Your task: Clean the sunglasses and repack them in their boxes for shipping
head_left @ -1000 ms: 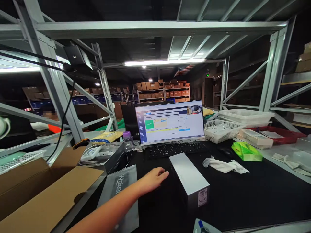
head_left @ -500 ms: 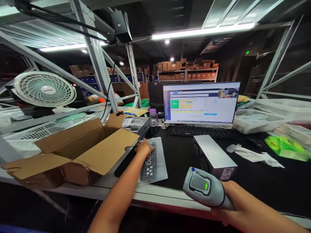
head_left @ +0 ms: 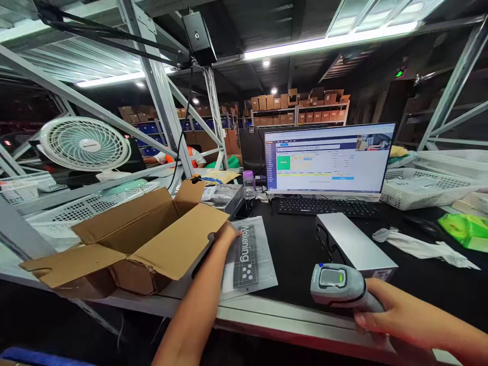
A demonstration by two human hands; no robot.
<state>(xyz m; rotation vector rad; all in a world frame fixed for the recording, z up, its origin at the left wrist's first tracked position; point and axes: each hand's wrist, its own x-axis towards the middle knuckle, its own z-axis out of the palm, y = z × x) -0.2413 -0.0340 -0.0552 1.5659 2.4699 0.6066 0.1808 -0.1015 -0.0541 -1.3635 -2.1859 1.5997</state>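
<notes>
My left hand (head_left: 225, 235) rests on the left edge of a flat grey plastic bag (head_left: 249, 256) printed with lettering, which lies on the black table top; its fingers are curled at the bag's edge. My right hand (head_left: 385, 311) is closed around the handle of a grey barcode scanner (head_left: 337, 283) held low at the table's front edge. Just beyond the scanner lies a long silver box (head_left: 354, 245) with a label on its near end.
An open cardboard box (head_left: 133, 239) sits at the left. A monitor (head_left: 330, 158) and keyboard (head_left: 324, 206) stand behind. White baskets (head_left: 423, 188), a green packet (head_left: 463, 229), a crumpled white cloth (head_left: 419, 248), a small bottle (head_left: 249, 184) and a fan (head_left: 84, 145) surround the table. Another person sits beyond the rack.
My view swung left and down. My left hand left the silver box and went to the grey bag. My right hand came into view holding the scanner.
</notes>
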